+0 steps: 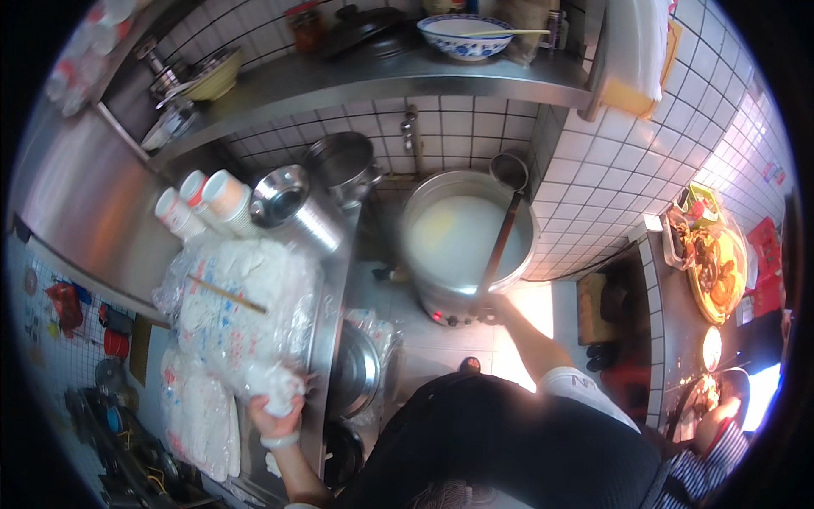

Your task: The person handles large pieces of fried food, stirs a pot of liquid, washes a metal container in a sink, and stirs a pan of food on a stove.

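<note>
My right hand [488, 309] grips the wooden handle of a wire strainer [509, 172], whose basket hangs at the back rim of a large metal pot [414, 273]. Cloudy whitish liquid [464, 238] fills much of the pot. On the left, my left hand [275, 413] holds a bunched white mass [272, 385], which looks like noodles or plastic wrapping. It lies at the front of a clear plastic bag of white food [241, 331]. A thin wooden stick [227, 294] rests across that bag.
Stacked paper cups [222, 194], a shiny metal container [299, 203] and an empty-looking pot [340, 159] stand behind the bags. Overhead, a steel shelf [381, 89] holds a blue-and-white bowl [464, 44]. At right is a counter with food [722, 273]; another person's arm [715, 432] is near it.
</note>
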A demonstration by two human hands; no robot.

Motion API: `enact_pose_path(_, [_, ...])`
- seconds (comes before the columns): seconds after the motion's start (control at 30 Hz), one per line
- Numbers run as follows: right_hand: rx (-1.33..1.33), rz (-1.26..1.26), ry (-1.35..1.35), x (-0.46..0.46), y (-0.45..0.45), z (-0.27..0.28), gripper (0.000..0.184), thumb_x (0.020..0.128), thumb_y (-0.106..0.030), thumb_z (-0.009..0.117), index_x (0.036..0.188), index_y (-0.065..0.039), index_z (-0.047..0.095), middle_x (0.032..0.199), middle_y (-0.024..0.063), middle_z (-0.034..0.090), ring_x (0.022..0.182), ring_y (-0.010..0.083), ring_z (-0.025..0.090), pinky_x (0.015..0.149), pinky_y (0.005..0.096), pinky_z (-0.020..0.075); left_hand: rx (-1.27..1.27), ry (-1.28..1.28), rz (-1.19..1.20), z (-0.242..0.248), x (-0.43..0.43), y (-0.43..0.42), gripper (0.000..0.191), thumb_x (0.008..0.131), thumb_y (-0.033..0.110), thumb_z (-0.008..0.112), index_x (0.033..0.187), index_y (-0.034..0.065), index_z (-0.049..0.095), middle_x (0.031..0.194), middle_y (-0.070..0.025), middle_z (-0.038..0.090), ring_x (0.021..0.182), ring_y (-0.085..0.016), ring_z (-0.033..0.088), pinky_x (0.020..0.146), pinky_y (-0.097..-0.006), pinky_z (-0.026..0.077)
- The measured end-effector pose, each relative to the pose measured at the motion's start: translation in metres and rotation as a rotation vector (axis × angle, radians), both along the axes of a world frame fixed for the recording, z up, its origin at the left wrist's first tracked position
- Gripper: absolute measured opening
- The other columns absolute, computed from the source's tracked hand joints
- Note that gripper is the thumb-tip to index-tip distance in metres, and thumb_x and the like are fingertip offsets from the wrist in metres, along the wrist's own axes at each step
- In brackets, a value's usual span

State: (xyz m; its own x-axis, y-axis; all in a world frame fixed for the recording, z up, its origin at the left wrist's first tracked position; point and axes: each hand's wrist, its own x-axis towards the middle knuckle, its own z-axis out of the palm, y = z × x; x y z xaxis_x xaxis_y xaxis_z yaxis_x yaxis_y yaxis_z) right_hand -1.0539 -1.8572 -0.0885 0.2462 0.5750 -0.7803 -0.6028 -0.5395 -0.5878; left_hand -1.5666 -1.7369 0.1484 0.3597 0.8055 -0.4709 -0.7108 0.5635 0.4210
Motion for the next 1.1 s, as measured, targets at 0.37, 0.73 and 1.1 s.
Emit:
enact_pose_path(0.37, [0.252,0.03,-0.073,0.019,-0.048,0.211,0.029,0.074,-0.011,0.049,0.097,0.004,0.057,0.095,0.0134,0.06,0.095,0.0219,0.056,0.083,0.0341,0.0475,-0.226,-0.092,-0.844,-0.048,0.397,0.084,0.044,0.068,0.017,0.056,0.111,0.0141,0.046,0.105,-0.0107,0.048,0.089,-0.03,0.046,0.061,-0.0337,0.044])
enact_pose_path(0.73, [0.431,-0.15,0.215,-0.05,-0.076,0.274,0.036,0.074,-0.016,0.052,0.104,0.003,0.053,0.104,0.0141,0.057,0.103,0.0223,0.052,0.081,0.0393,0.0473,-0.149,-0.053,-0.999,-0.07,0.567,0.108,0.054,0.075,0.036,0.061,0.121,0.015,0.04,0.118,-0.0156,0.045,0.109,-0.031,0.04,0.086,-0.0472,0.036])
enact_pose_path(1.1, [0.297,-0.13,0.359,-0.041,-0.024,0.231,0.029,0.08,-0.014,0.05,0.106,-0.001,0.046,0.101,0.0152,0.055,0.089,0.0239,0.057,0.072,0.039,0.0511,-0.28,-0.13,-1.38,-0.117,0.44,-0.004,0.022,0.085,0.022,0.047,0.082,0.0009,0.051,0.087,-0.0103,0.056,0.101,-0.025,0.053,0.085,-0.0405,0.044])
